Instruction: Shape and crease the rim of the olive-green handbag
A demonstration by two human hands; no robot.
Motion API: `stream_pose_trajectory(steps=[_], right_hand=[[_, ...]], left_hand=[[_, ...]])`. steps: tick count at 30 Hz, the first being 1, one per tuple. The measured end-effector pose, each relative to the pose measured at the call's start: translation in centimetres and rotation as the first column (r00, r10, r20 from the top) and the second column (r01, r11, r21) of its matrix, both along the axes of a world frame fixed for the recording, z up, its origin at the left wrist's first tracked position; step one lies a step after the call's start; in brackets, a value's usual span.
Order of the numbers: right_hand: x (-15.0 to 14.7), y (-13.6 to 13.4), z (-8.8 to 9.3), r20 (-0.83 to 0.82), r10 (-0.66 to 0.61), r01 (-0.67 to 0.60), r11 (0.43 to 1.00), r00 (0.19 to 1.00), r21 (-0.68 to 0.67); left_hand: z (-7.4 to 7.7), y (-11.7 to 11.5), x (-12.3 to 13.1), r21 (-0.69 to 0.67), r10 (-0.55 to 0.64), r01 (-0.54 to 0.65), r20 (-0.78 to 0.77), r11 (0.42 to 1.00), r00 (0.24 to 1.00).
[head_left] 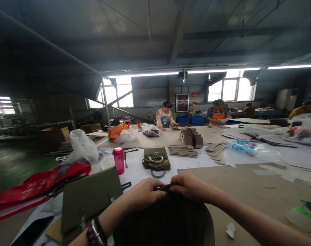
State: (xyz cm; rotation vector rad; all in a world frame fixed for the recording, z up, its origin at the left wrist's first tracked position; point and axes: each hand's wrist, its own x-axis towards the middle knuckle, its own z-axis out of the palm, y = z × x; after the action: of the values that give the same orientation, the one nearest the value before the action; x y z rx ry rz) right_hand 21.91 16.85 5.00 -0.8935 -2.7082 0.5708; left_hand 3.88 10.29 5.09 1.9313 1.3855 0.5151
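In the lower middle, a dark, open bag body (168, 218) stands close to me, its inside in deep shadow. My left hand (146, 193) pinches its far upper edge, thumb and fingers closed on the rim. Close beside it, my right hand (188, 186) grips the same edge, so the fingertips of both hands almost meet. To the left, partly behind my left forearm, lies a flat olive-green bag panel (91, 194) with metal fittings. Beyond my hands sits a small olive handbag (156, 159) with ring-shaped handles.
A pink bottle (118, 160) stands beyond my left hand. Red bags (42, 184) and a phone (33, 232) lie at left. Stacked brown pieces (191, 138) are ahead; a green-tipped glue bottle (301, 213) is at right. Co-workers sit across the table (237, 198).
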Motion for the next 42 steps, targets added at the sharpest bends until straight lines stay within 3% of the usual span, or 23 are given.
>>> stream_pose_trajectory(steps=[5, 9, 12, 18, 20, 24, 27, 30, 33, 35, 42], right_hand=[[0.3, -0.2, 0.0, -0.006, 0.015, -0.015, 1.0, 1.0, 0.017], [0.5, -0.5, 0.5, 0.006, 0.004, -0.004, 0.996, 1.0, 0.086], [0.6, -0.7, 0.9, 0.026, 0.004, -0.007, 0.993, 1.0, 0.118], [0.9, -1.3, 1.2, 0.056, -0.019, 0.01, 0.987, 0.998, 0.16], [0.9, -1.5, 1.3, 0.056, -0.021, 0.012, 0.987, 0.998, 0.161], [0.8, -1.8, 1.1, 0.018, -0.034, 0.032, 0.993, 0.999, 0.114], [1.1, -1.7, 0.8, -0.06, -0.032, 0.036, 0.998, 0.998, 0.055], [2.1, -1.7, 0.5, -0.194, -0.056, 0.069, 0.996, 0.979, 0.062], [3.6, -2.1, -0.3, -0.307, -0.126, 0.152, 0.987, 0.943, 0.061], [4.6, -2.7, -1.5, -0.34, -0.188, 0.195, 0.981, 0.921, -0.016], [6.9, -4.6, -7.3, -0.26, -0.308, 0.249, 0.94, 0.915, -0.235]], left_hand=[[-0.4, 1.0, 1.3, 0.03, -0.008, 0.007, 0.021, 1.0, 1.0], [-0.7, 0.8, 1.9, 0.117, 0.088, -0.083, -0.038, 0.99, 0.995], [-0.8, 0.7, 2.1, 0.123, 0.097, -0.091, -0.043, 0.988, 0.994], [0.0, 0.2, 1.7, -0.045, -0.023, 0.026, 0.079, 0.999, 0.997], [0.2, -0.2, 1.3, -0.105, -0.04, 0.045, 0.045, 0.993, 0.998], [-0.5, -0.7, 0.7, -0.023, 0.082, -0.086, -0.144, 0.996, 0.986], [-1.2, -0.6, 0.6, 0.065, 0.202, -0.193, -0.173, 0.979, 0.964], [-1.2, -0.1, 0.5, 0.06, 0.315, -0.309, -0.152, 0.949, 0.937], [-0.5, 0.7, 0.0, 0.02, 0.396, -0.396, -0.108, 0.918, 0.912], [0.1, 1.3, -0.5, -0.005, 0.45, -0.451, -0.06, 0.893, 0.891], [0.6, 3.1, -1.8, -0.143, 0.65, -0.635, 0.203, 0.759, 0.732]])
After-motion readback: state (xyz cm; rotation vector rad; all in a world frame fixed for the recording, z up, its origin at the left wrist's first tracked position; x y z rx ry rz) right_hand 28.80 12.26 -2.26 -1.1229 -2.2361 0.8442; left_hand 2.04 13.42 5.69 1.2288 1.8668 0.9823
